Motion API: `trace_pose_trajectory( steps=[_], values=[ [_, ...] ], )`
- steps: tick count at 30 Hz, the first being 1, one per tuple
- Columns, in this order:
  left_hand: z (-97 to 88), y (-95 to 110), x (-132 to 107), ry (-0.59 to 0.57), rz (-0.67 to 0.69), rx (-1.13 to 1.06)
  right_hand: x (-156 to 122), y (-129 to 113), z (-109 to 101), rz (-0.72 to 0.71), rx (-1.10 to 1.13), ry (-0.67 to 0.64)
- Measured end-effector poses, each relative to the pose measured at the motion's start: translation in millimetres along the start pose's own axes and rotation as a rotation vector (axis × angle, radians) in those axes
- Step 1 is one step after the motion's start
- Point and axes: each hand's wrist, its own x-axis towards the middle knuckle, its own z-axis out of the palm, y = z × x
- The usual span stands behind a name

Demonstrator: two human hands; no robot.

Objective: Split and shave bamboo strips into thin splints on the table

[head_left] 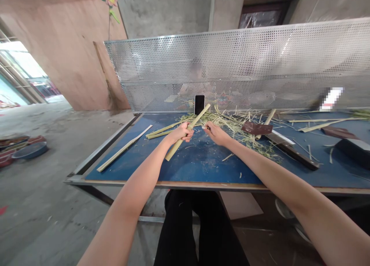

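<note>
My left hand (181, 133) is closed around a pale green bamboo strip (176, 148) that slants from near the phone down toward me over the blue table (199, 162). My right hand (215, 133) is closed just to the right of it, pinching a small metal tool (205, 127) whose tip points at the strip. A pile of thin bamboo shavings (231, 123) lies behind both hands.
A phone (199, 104) stands upright against the perforated metal screen (245, 62). Other bamboo strips (124, 148) lie at left and far right. A large cleaver (289, 150) and a dark block (256, 127) lie at right. Bowls (27, 150) sit on the floor at left.
</note>
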Motion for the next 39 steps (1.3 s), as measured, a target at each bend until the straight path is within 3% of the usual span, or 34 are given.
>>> trace_pose_trajectory(
  steps=[12, 21, 26, 32, 39],
  values=[
    [-0.3, 2, 0, -0.135, 0.011, -0.08, -1, 0, -2, 0.019, -0.012, 0.012],
    [3.5, 4, 0, -0.094, 0.011, -0.017, -1, -2, -2, -0.038, -0.052, 0.059],
    [2.3, -2, 2, 0.02, 0.07, 0.101, 3, -2, 1, -0.079, -0.068, 0.088],
    [3.8, -3, 3, 0.117, -0.042, 0.383, 1, -6, 1, 0.035, -0.031, 0.049],
    [11.6, 0, 4, 0.306, -0.125, 0.437, 2, -15, 2, -0.012, -0.033, -0.012]
  ],
)
